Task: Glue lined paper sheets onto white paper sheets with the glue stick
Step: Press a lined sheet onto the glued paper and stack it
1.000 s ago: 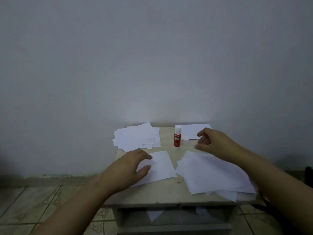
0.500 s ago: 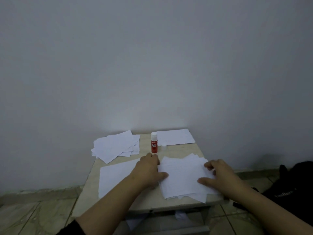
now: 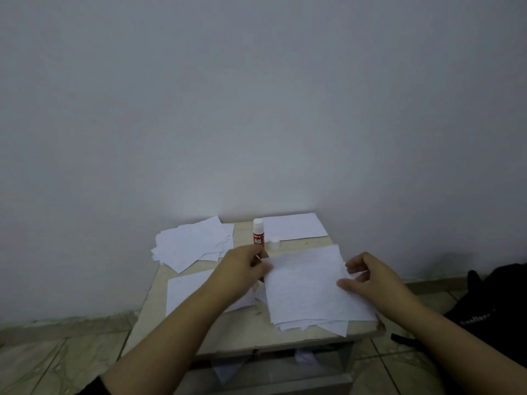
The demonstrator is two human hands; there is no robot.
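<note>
Left hand (image 3: 242,269) and right hand (image 3: 368,277) each pinch an opposite edge of the top lined sheet (image 3: 308,283), lifting it just above its pile (image 3: 313,323) on the table (image 3: 242,334); it looks light and floppy, so holding both side edges seems smartest.

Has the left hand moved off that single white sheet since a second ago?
Yes. The left hand left the single white sheet and went right, to below the glue stick, where it pinches the lined sheet.

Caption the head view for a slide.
Both hands, left hand and right hand, pinch a lined paper sheet beside the red glue stick.
</note>
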